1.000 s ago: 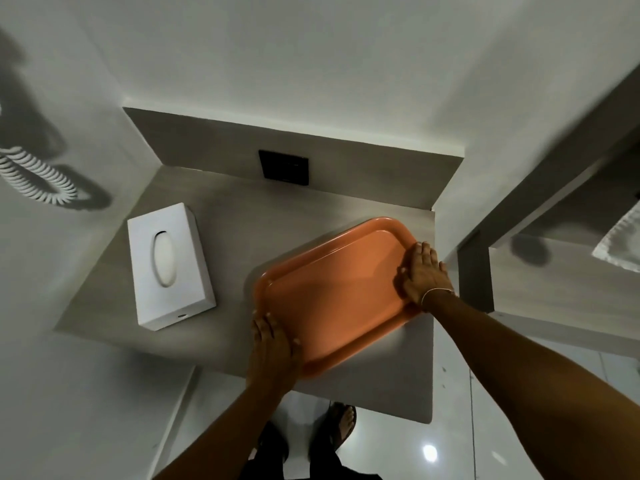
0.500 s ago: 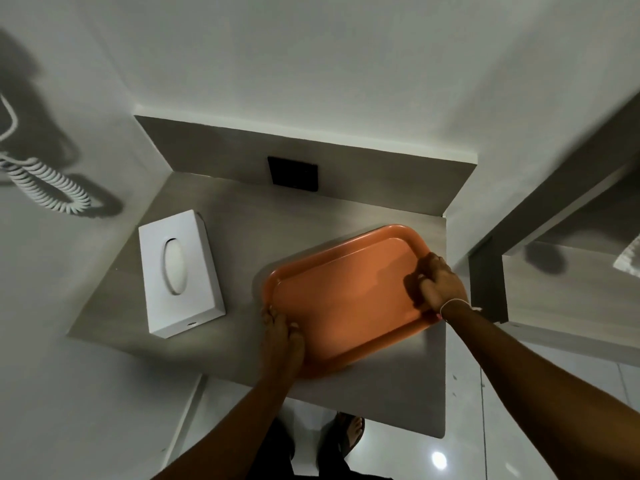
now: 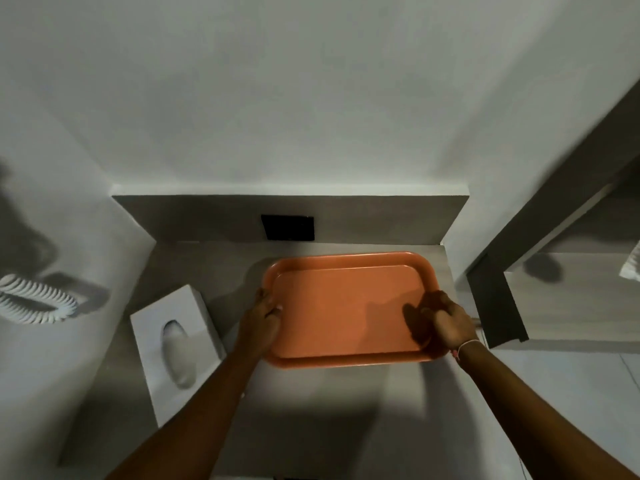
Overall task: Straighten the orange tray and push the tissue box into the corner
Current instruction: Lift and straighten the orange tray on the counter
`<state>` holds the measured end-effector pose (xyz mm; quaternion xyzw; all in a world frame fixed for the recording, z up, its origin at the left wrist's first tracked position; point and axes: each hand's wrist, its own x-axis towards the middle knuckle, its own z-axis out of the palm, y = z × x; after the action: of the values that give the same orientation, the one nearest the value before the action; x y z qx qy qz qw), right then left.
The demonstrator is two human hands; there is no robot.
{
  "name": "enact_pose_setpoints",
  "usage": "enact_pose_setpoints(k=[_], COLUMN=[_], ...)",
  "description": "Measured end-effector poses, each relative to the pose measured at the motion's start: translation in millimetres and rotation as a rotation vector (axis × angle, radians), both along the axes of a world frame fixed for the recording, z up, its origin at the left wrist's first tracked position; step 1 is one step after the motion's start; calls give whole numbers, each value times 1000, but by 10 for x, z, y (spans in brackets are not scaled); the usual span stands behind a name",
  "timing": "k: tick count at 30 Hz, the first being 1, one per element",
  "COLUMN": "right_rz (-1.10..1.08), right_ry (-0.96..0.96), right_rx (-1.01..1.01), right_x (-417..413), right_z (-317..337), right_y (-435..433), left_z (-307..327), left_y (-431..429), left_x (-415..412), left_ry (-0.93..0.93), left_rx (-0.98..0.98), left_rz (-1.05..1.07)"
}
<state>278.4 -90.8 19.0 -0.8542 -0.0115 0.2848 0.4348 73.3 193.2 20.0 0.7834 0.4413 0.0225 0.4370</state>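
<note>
The orange tray (image 3: 346, 299) lies flat on the grey counter (image 3: 311, 403), its long sides now parallel to the back wall, close to the counter's right end. My left hand (image 3: 261, 318) grips the tray's left rim. Gripping the right rim near the front corner is my right hand (image 3: 446, 322), with a thin band at the wrist. The white tissue box (image 3: 176, 348) with an oval slot rests on the counter's left part, slightly askew, a little away from the left wall and well forward of the back corner.
A black wall plate (image 3: 287, 227) sits on the low grey backsplash behind the tray. A white coiled cord (image 3: 38, 303) hangs on the left wall. To the right stands a dark-framed wooden unit (image 3: 554, 296). White walls close in the counter at back and left.
The tray has turned from a slant to square with the back wall and moved toward it. Both hands shifted with it along the side rims. The view has tilted down.
</note>
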Motion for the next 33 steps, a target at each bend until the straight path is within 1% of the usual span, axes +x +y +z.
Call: enact_pose_setpoints(k=[4,7,12,13,14,16,17,19,21,23,26,29,33], right_rz=[-49,-59,-6,18,60,178,240,379,529,635,702,718,709], right_ry=[-4,-12,-55,-75,-118,-268,-350,-464,-512,-531,-521,-551,-585], right_rx=[-44,-73,-127,-150,-192,-287,-297,-268,-288,-356,-469,-528,-541], right_x=[-48,-64,-54,-63,-93,-257,-403,-755,-1065,-1242,-1334,-1311,-1215], right_z=[-73,-143,-220,-238,-266,-307,-316,-317,-339,-383,-440,-476,-494], right_y=[182,283,319,318,315,284,254,183,103,47,17,21,53], left_z=[-97,-178,-151,-131,-117,-96,-95,-121,-187,-288,-415,-427,-432], left_y=[253,339,347,329,303,176,68,-204,-482,-637,-678,-643,-570], left_x=[97,108,108,110,95,5,-88,-332,-580,-719,-793,-776,-643], left_ry=[-26,-2,29,47,85,187,211,197,156,171,243,294,327], left_rx=[-68,-80,-67,-48,13,212,307,474,575,571,532,540,571], left_rz=[-11,-33,-87,-132,-191,-290,-324,-424,-510,-554,-588,-617,-628])
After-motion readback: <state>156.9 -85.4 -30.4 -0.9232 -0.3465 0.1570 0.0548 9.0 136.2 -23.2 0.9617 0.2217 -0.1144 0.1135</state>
